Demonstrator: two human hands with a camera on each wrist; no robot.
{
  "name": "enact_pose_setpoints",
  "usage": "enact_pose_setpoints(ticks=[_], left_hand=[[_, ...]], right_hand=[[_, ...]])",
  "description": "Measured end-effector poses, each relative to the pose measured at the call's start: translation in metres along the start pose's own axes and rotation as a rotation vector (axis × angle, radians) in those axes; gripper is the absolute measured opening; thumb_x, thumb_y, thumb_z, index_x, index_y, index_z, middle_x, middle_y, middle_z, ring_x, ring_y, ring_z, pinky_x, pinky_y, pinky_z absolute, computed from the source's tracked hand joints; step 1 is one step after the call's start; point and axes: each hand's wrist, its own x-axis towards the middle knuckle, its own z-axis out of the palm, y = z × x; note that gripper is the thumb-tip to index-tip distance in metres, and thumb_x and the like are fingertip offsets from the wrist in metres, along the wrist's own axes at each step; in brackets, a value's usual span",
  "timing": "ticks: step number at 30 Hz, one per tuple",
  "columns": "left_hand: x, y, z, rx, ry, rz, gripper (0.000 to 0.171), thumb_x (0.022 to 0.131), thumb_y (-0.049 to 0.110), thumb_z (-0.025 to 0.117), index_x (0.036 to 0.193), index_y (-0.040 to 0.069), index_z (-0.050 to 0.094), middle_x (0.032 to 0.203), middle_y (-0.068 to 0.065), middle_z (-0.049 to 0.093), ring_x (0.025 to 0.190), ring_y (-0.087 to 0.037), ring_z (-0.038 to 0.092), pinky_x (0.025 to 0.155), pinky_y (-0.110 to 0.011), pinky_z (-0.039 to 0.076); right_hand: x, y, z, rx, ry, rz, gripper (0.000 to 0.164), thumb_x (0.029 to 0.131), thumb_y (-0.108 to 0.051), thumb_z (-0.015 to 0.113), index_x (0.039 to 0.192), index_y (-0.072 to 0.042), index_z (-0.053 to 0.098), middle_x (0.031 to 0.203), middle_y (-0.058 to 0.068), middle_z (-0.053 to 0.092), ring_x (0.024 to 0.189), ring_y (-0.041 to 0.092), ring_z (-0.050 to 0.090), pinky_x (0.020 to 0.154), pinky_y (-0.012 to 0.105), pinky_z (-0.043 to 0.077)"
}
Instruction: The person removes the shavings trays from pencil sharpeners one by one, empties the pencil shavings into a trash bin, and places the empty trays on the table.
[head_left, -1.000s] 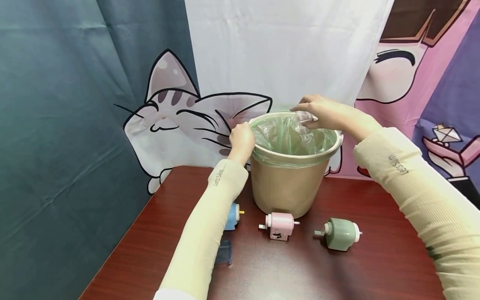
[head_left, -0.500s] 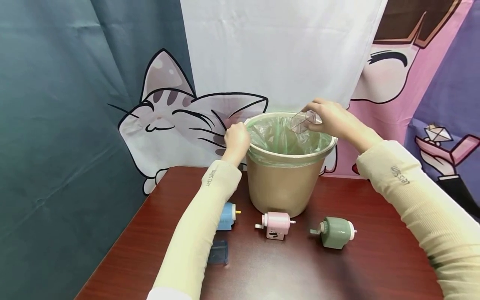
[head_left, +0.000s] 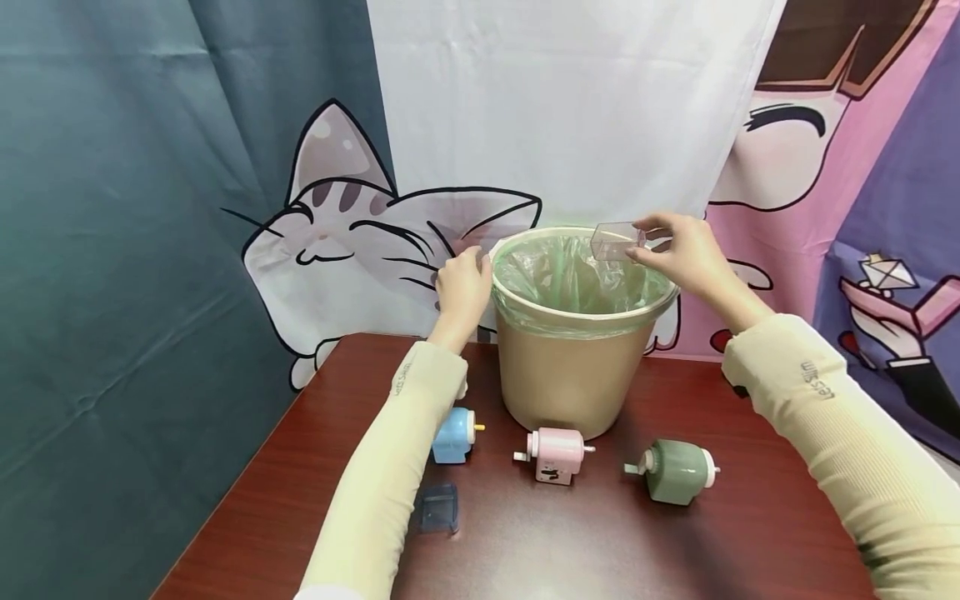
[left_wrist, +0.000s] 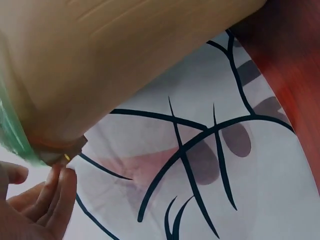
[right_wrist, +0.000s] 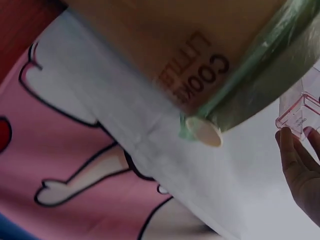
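Clear plastic box (head_left: pixel 617 241) held at the mouth of a lined bin (head_left: pixel 573 379)

Nearest are two cream sleeves, the left sleeve (head_left: pixel 367 492) and the right sleeve (head_left: pixel 832 433), reaching forward over a reddish-brown tabletop (head_left: pixel 540 546). A dark blue see-through tray (head_left: pixel 440 508) lies just beside the left forearm, which partly covers it. Farther in stand three small crank-handled gadgets, spaced apart: a green gadget (head_left: pixel 677 472) on the right, a pink gadget (head_left: pixel 561 454) with a dark print in the middle, and a blue gadget (head_left: pixel 453 435) with a yellow tip near the left forearm.

Behind the pink one stands the tan bin, upright, a pale green liner (head_left: pixel 555 275) folded over its rim. The left hand (head_left: pixel 461 287) is at the rim's left side, its fingers extended and holding nothing; whether the fingertips touch the rim is unclear. The right hand (head_left: pixel 688 254) pinches the clear box by one end, between thumb and fingers, at the right of the bin's opening. The wrist view shows pinkish edges on it.

Beyond hangs a white cloth (head_left: pixel 585 108) with a printed cat (head_left: pixel 322 229), with teal cloth (head_left: pixel 112 250) to the left and a pink printed section on the right.
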Motion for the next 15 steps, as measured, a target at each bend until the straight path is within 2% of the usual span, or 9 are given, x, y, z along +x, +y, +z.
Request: enact_pose_setpoints(ticks=[2,5,7,9,13,15], left_hand=[[-0.002,-0.003,-0.002,-0.043,0.050,0.036,0.029,0.094,0.019,0.051,0.114,0.006,0.067,0.098,-0.014,0.072,0.085,-0.035,0.068,0.076,-0.046,0.051],[-0.007,-0.006,-0.006,-0.154,0.124,0.124,0.028,0.091,0.014,0.053,0.113,0.005,0.068,0.091,-0.012,0.071,0.083,-0.030,0.066,0.077,-0.043,0.050],[-0.012,-0.008,-0.008,-0.222,0.166,0.194,0.027,0.091,0.012,0.053,0.113,0.006,0.068,0.091,-0.011,0.070,0.080,-0.026,0.065,0.075,-0.040,0.050],[-0.017,-0.010,-0.009,-0.284,0.207,0.271,0.026,0.090,0.010,0.054,0.111,0.004,0.068,0.092,-0.011,0.069,0.080,-0.023,0.064,0.073,-0.037,0.050],[-0.030,-0.015,-0.006,-0.366,0.267,0.409,0.021,0.090,0.006,0.054,0.104,0.001,0.070,0.091,-0.011,0.068,0.081,-0.021,0.064,0.074,-0.031,0.052],[-0.038,-0.018,-0.004,-0.390,0.281,0.456,0.020,0.090,0.005,0.055,0.101,0.000,0.070,0.090,-0.011,0.068,0.080,-0.021,0.064,0.073,-0.030,0.052]], right_hand=[[-0.002,0.000,0.002,0.049,0.035,0.038,0.038,0.085,-0.017,0.069,0.116,0.004,0.060,0.110,0.027,0.064,0.096,0.038,0.065,0.080,0.032,0.054],[-0.005,0.001,0.007,0.107,0.082,0.056,0.038,0.083,-0.017,0.071,0.116,0.002,0.062,0.110,0.026,0.065,0.085,0.008,0.068,0.070,0.009,0.049],[-0.005,0.001,0.012,0.149,0.114,0.050,0.038,0.083,-0.016,0.071,0.115,0.002,0.063,0.110,0.026,0.065,0.075,-0.011,0.060,0.065,0.000,0.042],[-0.007,0.000,0.016,0.192,0.144,0.042,0.037,0.082,-0.013,0.072,0.115,0.002,0.063,0.109,0.027,0.065,0.070,-0.022,0.050,0.067,0.000,0.042],[-0.012,-0.003,0.021,0.253,0.166,0.030,0.040,0.082,-0.010,0.072,0.117,0.003,0.061,0.106,0.025,0.064,0.076,-0.019,0.051,0.077,0.007,0.047],[-0.015,-0.005,0.022,0.270,0.161,0.021,0.044,0.082,-0.010,0.071,0.122,0.004,0.058,0.101,0.017,0.064,0.080,-0.017,0.052,0.082,0.010,0.048]])
